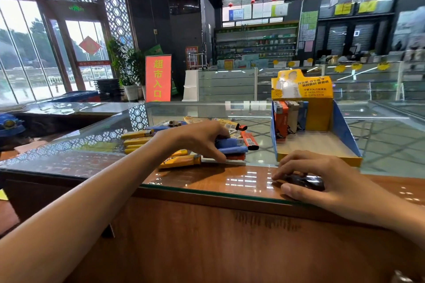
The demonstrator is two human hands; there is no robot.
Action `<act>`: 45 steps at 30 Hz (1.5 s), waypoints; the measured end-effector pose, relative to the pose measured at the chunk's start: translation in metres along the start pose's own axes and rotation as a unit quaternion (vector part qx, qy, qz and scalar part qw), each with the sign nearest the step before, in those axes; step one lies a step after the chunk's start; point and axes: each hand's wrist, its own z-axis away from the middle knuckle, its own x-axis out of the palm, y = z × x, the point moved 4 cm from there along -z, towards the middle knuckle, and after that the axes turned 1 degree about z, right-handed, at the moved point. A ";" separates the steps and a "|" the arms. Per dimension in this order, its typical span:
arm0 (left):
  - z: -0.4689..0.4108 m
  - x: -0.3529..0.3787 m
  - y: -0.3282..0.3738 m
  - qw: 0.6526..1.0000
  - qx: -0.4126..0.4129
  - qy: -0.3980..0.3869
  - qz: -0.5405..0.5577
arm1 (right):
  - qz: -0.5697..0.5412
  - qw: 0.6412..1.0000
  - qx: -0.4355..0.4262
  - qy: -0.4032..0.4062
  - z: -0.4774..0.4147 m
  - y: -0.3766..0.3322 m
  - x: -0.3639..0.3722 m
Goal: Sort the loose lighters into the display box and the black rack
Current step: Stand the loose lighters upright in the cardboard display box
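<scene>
Several loose lighters (179, 160) in yellow, blue and orange lie in a heap on the glass counter. My left hand (197, 138) lies over the heap, fingers curled round two blue lighters (232, 146) stacked on an orange one. The yellow and blue display box (345, 135) stands to the right; several orange, white and blue lighters (288, 118) stand upright in its back left corner. My right hand (322, 177) rests in front of the box, fingers curved over a small dark object (305, 182) on the counter. What that object is I cannot tell.
The glass counter top (230, 181) has a wooden front edge toward me. An orange lighter (249, 140) lies between the heap and the box. Glass showcases, shelves and a red sign stand across the shop floor behind.
</scene>
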 end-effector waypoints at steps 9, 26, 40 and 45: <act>-0.005 0.005 0.002 1.000 -0.010 0.004 0.027 | -0.008 1.000 -0.002 -0.004 0.000 0.000 0.000; -0.076 0.013 0.027 0.940 -0.231 0.223 0.117 | -0.001 1.000 -0.006 -0.002 0.002 0.002 -0.001; -0.063 0.000 0.038 0.965 -0.258 -0.010 -0.042 | -0.002 1.000 -0.003 -0.003 0.002 0.000 -0.002; -0.062 0.003 0.028 0.972 -0.231 0.044 0.004 | 0.002 1.000 -0.002 -0.001 0.002 0.001 -0.002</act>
